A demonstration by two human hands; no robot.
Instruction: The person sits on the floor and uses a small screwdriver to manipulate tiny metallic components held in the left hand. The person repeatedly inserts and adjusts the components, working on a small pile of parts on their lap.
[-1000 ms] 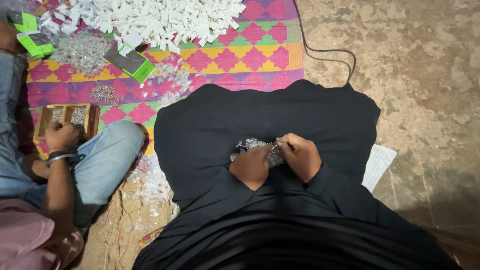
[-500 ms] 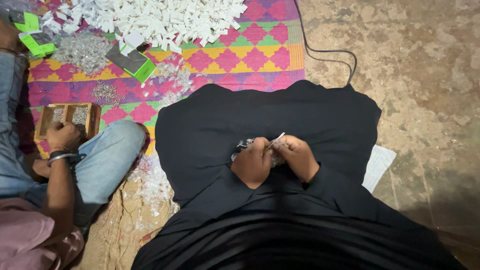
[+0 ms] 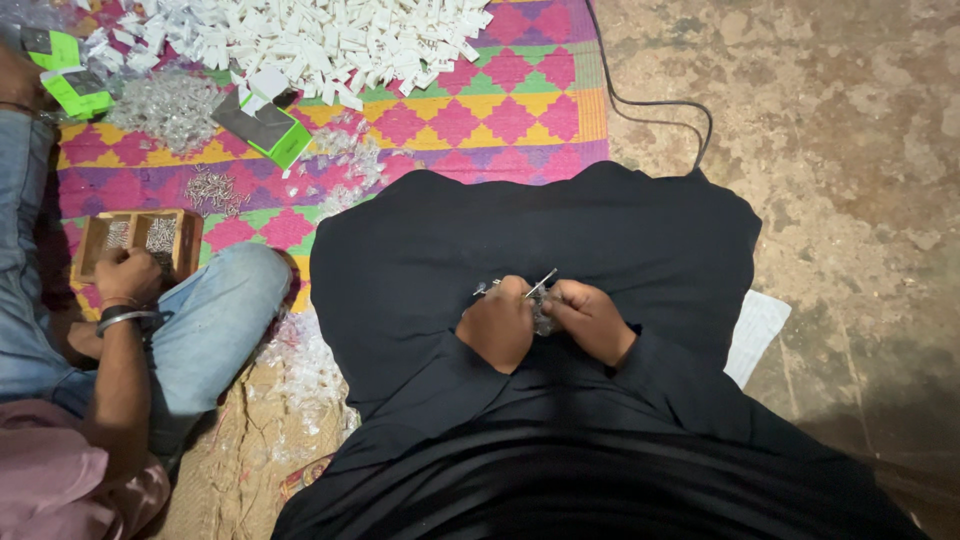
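Left hand (image 3: 497, 325), right hand (image 3: 592, 320), fingers closed on small metal part (image 3: 541, 284), mid-lap, well clear of mat (image 3: 520, 110) edge.

Dim scene, light strongest at top over the white plastic pieces (image 3: 330, 40) and patterned mat (image 3: 500, 110). Black robe (image 3: 540, 250) swallows detail; lower frame near-black. Concrete floor (image 3: 850, 150) evenly lit, darker bottom right. Sharp focus, slight wide-angle stretch at edges.

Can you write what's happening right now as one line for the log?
left hand: grips small clear parts on lap | right hand: holds thin metal tool | nearby: co-worker's hand at wooden tray
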